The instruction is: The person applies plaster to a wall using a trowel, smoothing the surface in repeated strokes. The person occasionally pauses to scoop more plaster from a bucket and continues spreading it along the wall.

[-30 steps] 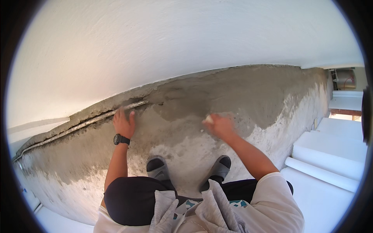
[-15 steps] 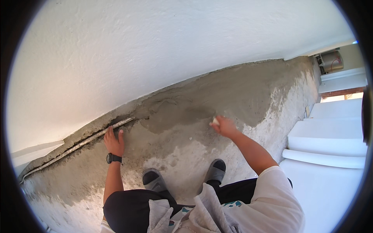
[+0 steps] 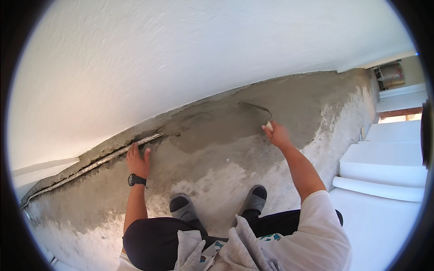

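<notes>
Here, a small pale tool (image 3: pixel 269 126) is resting at the right edge of a darker wet patch of mortar (image 3: pixel 217 128) on the grey concrete floor (image 3: pixel 316 104), close under the white wall (image 3: pixel 181 58). The right hand (image 3: pixel 276 134) is curling closed around it. The left hand (image 3: pixel 138 160), wearing a black wristwatch (image 3: pixel 136 180), is lying open and flat beside a thin pipe (image 3: pixel 90 166) running along the floor's far edge. Grey slippers (image 3: pixel 183 207) are standing behind.

A white textured wall (image 3: pixel 181 58) rises above the floor; white steps (image 3: pixel 389 167) sit at right, grey slippers (image 3: pixel 183 207) and a black wristwatch (image 3: pixel 136 179) below.
</notes>
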A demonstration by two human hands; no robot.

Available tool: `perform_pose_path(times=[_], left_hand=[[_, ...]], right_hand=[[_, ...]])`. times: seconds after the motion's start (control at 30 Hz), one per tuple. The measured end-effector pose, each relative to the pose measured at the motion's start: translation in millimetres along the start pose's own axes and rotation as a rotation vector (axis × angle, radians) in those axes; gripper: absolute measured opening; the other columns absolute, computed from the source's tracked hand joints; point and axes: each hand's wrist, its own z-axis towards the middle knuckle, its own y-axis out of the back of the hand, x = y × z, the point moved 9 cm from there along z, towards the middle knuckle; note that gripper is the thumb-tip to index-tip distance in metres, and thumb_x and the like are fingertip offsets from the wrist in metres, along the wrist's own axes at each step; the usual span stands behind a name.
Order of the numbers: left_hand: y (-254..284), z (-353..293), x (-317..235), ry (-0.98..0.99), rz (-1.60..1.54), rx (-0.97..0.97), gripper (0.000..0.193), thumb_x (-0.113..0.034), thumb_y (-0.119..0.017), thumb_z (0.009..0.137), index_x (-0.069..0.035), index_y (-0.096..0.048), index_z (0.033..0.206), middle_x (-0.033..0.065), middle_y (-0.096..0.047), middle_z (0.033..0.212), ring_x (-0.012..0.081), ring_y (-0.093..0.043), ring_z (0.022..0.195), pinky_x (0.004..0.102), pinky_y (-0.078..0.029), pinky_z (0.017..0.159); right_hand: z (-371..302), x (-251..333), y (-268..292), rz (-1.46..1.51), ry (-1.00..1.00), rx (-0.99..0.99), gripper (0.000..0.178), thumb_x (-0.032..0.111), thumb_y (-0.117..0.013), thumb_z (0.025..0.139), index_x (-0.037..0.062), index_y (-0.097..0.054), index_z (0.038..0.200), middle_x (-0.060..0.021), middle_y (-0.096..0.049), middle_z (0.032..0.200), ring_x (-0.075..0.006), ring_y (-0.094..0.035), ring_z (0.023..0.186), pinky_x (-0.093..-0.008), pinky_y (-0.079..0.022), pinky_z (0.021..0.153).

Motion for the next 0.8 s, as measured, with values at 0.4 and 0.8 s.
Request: perform_pose_path(times=[0.4,0.8], left_hand=[[-1.3,-3.6,-13.8,-0.029,-0.047,-0.041,0.071,-0.051,-0.058,0.098,0.005,-0.05,0.14,0.0255,-0.052,0.143,0.0429,-0.045,0.136,0.0522,-0.034,0.113],[-8.5,-1.3,-14.6,-0.037,-0.09,-0.067,0.069,-0.047,-0.057,0.099,0.008,-0.048,0.14,0.0284,-0.049,0.144,0.0461,-0.043,0.134,0.0539,-0.031,0.114]], right_hand=[[-3.8,9.7,-0.4,-0.015,-0.015,0.025,0.052,0.053,-0.064,0.093,0.0037,-0.064,0.109,-0.0236,-0.071,0.094,-0.0446,-0.068,0.087,-0.0511,-0.054,0.074],[-30.7,233.9,-28.4,0.336,0.025,0.203,0.042,0.041,-0.061,0.097,-0.0006,-0.062,0.104,-0.0238,-0.07,0.091,-0.0428,-0.068,0.092,-0.0513,-0.054,0.08]])
